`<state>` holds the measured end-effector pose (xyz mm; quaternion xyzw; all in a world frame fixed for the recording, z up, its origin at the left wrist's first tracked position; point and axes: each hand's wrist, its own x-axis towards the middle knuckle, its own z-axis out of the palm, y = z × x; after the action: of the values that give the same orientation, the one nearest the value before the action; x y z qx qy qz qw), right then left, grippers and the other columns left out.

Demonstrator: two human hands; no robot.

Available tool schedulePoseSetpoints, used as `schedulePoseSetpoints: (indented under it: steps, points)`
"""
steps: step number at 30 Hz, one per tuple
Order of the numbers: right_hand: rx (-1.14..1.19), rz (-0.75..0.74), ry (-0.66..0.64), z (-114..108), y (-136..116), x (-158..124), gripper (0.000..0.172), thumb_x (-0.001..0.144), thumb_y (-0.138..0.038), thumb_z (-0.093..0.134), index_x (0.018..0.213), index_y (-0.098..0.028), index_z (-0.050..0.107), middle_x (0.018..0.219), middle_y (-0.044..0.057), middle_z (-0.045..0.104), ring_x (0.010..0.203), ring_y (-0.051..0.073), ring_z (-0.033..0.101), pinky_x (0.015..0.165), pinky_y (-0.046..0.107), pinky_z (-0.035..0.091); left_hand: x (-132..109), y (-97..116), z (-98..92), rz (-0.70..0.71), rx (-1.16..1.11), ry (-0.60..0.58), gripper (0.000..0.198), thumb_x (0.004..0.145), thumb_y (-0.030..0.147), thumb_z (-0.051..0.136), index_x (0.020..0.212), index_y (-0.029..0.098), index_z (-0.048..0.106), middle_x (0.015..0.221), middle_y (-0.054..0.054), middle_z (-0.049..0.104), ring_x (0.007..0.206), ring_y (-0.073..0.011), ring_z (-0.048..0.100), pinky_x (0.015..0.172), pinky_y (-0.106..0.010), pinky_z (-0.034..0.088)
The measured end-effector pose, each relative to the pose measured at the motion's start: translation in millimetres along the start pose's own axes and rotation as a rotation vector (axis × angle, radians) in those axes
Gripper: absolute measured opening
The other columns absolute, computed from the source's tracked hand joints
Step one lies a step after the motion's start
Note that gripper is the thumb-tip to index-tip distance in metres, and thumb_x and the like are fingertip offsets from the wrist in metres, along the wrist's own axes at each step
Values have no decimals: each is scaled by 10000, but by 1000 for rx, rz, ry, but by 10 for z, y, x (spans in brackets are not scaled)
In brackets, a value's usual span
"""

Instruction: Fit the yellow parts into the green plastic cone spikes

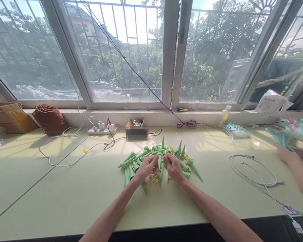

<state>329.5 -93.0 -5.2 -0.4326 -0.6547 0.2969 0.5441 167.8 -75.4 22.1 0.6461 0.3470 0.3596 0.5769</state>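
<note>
My left hand (149, 166) is closed in a pinch on a green plastic spike (160, 161), which points down and has a wider collar at the top. My right hand (173, 167) is closed just right of that spike's upper end. Whatever sits between its fingertips is too small to make out. Around and behind both hands lies a heap of similar green spikes (195, 169), some lying flat and some standing point up. Small yellow plastic parts (154, 178) are scattered among them, partly hidden under my hands.
Behind the heap stand a small cardboard box (138, 123) and a power strip (102, 130). A coiled white cable (252, 183) lies to the right, with a bottle (225, 116) farther back. Another person's hands (291, 156) handle greenish items at the far right.
</note>
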Motion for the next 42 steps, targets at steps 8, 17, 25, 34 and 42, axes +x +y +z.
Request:
schedulePoseSetpoints:
  steps: [8,17,25,34,42]
  points:
    - [59,47,8,33,45,-23,392,962,-498,418,689,-219,380,563,-51,343,505,116,315,478,243,261,9,-40,-21,10,12,-27,466,850,612,545,708,172,486,542,32,554,378,-90,484,399,-219,406]
    - [97,82,13,44,44,-28,397,973,-474,404,675,-225,324,569,-53,316,498,113,305,466,245,251,-10,-75,-19,128,143,51,359,846,472,622,728,202,418,538,54,516,454,-119,541,414,-213,424]
    - [116,72,2,52,48,-20,406,971,-484,398,669,-222,326,576,-54,305,494,107,292,465,247,236,-42,-37,-16,209,277,97,255,879,421,595,842,180,522,592,36,555,466,-96,522,449,-205,454]
    - [100,52,15,55,66,-21,403,977,-483,393,676,-222,333,586,-54,312,502,108,309,478,245,245,-26,-64,12,307,314,161,295,894,440,572,1013,175,618,795,-27,600,580,-120,589,438,-206,501]
    - [54,16,114,22,58,-9,392,985,-473,386,687,-220,358,566,-55,338,497,110,310,482,244,254,22,-42,102,136,31,145,436,819,568,614,1012,188,525,903,-32,593,542,-126,609,392,-237,499]
